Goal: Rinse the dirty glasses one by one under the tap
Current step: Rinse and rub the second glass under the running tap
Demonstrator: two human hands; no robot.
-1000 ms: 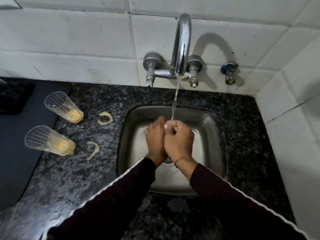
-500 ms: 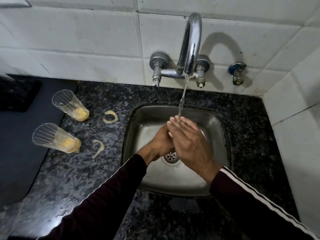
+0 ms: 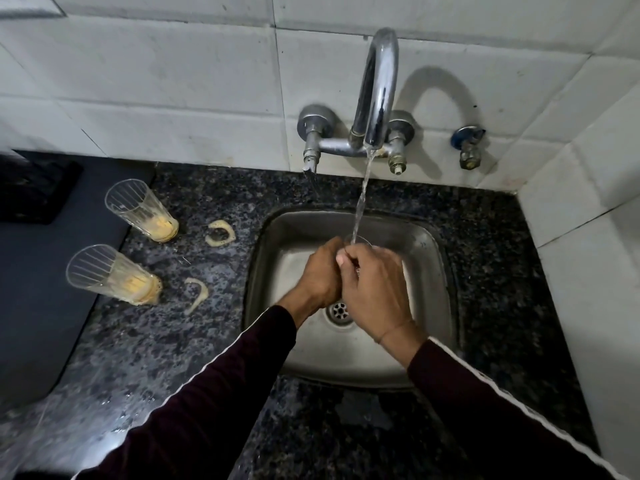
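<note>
Over the steel sink, my left hand and my right hand are closed together around a clear glass. Only its rim shows above my fingers. Water runs from the chrome tap in a thin stream straight into that rim. Two more dirty ribbed glasses stand on the dark granite counter to the left, the far one and the near one, each with yellow residue at the bottom.
Two yellowish ring marks stain the counter between the glasses and the sink. A small blue-handled valve sticks out of the tiled wall at the right. A dark mat lies at the far left.
My right hand, which lay flat with fingers stretched over the left, has curled shut around the glass. The glass rim now shows under the stream.
</note>
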